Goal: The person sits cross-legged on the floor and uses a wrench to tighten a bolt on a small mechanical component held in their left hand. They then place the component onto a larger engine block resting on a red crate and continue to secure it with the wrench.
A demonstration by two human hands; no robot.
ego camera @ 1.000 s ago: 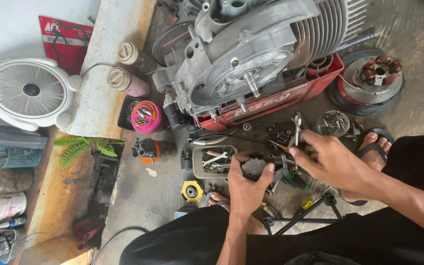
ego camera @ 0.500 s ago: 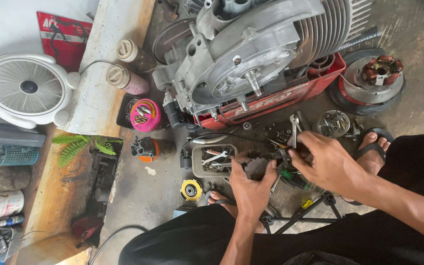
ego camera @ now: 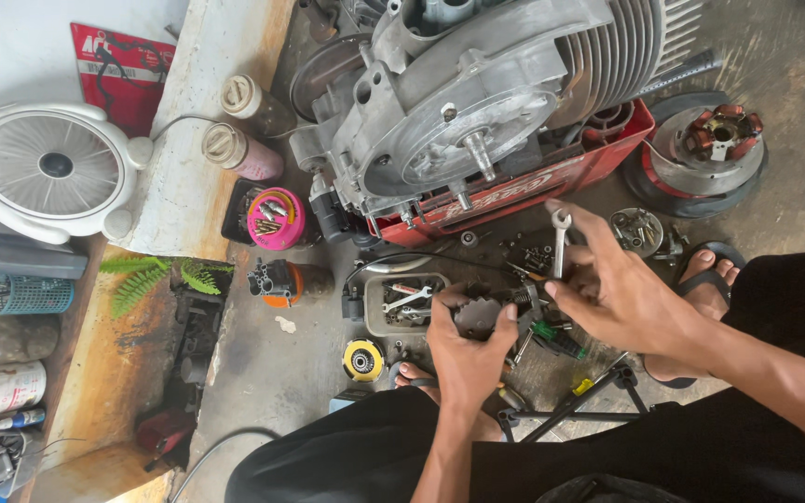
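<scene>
The left hand is covering most of the toothed metal part, so its full shape is staying unclear. The engine block is running off the top edge. The small tray's contents are too small to identify.

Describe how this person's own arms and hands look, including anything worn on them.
Both forearms are bare, with no sleeve in view. The left hand and the right hand wear no gloves, rings, watch or bracelet that shows. The fingers are bare too. Both arms are lean and come in from the bottom right of the head view.
</scene>
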